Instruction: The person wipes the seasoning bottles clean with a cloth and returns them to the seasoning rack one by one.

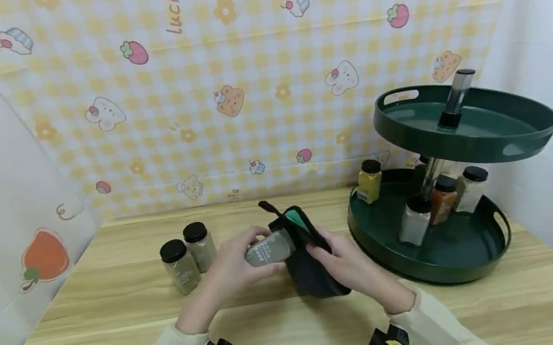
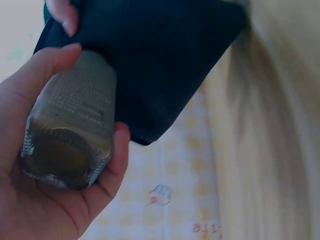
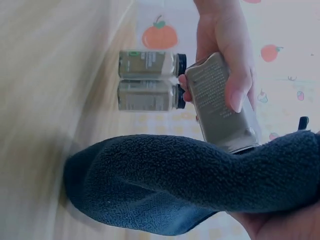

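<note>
Tilted on its side, a pepper jar [image 1: 270, 248] of clear glass with grey contents lies in my left hand [image 1: 236, 263], thumb and fingers around its body. Its base faces the camera in the left wrist view. Its lid end meets a dark cloth [image 1: 314, 276] and is mostly hidden by it; a thin dark rim shows in the right wrist view. My right hand [image 1: 344, 260] grips the cloth, which has a fuzzy face, a hanging loop and a bit of green at the top fold. Left of the hands, two black-lidded spice jars [image 1: 181, 268] [image 1: 200, 245] stand upright side by side.
At the right stands a dark green two-tier rack. Its upper tray [image 1: 469, 146] overhangs the lower tray [image 1: 455, 271]. On the lower one are several jars, including a yellow one [image 1: 369, 183], a white one [image 1: 415, 224] and an orange one [image 1: 442, 201]. A patterned curtain [image 1: 259, 51] backs the table.
</note>
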`<state>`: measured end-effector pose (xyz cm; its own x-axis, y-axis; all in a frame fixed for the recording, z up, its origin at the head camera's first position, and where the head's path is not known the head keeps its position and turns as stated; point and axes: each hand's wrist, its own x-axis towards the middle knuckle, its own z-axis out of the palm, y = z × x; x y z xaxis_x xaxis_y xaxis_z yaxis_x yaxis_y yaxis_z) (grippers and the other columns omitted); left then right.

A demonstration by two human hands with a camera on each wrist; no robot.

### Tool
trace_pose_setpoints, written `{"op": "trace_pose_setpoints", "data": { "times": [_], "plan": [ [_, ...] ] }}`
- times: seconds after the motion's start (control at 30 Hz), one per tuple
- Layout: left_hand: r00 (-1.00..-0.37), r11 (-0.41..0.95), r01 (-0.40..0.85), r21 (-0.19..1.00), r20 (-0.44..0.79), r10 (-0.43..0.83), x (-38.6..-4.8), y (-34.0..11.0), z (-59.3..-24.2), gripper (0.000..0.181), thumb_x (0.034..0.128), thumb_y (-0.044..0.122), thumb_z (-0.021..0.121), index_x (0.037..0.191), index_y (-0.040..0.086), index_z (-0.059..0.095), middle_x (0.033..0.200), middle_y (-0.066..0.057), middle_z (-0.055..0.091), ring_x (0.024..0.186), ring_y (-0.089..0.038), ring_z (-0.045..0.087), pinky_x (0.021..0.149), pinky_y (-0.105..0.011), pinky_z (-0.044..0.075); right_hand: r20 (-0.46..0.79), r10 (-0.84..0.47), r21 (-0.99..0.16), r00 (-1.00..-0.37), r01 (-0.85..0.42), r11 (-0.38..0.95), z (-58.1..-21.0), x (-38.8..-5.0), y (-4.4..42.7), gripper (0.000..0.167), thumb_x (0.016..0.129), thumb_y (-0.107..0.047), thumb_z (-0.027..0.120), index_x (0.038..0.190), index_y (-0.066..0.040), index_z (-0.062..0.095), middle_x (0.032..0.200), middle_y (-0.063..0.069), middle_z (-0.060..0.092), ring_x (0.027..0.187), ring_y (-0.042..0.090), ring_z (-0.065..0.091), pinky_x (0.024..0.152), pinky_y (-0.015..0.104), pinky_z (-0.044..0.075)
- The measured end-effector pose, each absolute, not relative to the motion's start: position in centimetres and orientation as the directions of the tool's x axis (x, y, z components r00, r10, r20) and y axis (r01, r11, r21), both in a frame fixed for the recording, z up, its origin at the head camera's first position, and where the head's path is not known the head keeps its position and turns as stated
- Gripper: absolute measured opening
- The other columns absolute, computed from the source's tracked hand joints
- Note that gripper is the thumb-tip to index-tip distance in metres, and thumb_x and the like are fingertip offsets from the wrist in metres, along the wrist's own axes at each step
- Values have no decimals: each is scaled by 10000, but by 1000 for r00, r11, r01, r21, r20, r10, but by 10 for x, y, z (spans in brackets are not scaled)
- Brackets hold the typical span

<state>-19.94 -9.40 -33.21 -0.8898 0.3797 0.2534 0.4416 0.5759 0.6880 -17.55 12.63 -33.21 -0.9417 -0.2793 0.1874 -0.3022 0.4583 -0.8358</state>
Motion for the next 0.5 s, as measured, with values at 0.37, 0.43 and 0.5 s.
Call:
{"op": "trace_pose_setpoints", "data": {
  "times": [0.37,0.43,0.5],
  "plan": [
    [-878,589,471,657,282,387,-191,-88,-333,447,693,356,804,1062,257,573,905,54,629,759,-87,564,634,-248,479,194,-220,-858,-956,-274,434,-334,-174,123,350,953,-101,456,1297,-68,507,1296,155,545,1213,257,492,1003,477,390],
    [-874,592,478,648,282,397,-190,-86,-333,445,688,353,806,1053,254,572,895,62,626,753,-80,562,637,-244,477,197,-213,-855,-957,-274,441,-334,-174,124,334,951,-100,458,1278,-64,519,1276,152,560,1192,256,507,995,476,395],
    [-877,597,473,648,278,392,-189,-84,-334,449,686,353,806,1053,246,570,884,60,623,741,-78,558,631,-241,474,202,-212,-851,-956,-278,445,-334,-175,125,329,950,-94,457,1271,-58,519,1270,155,563,1184,258,511,995,479,395]
  ]
}}
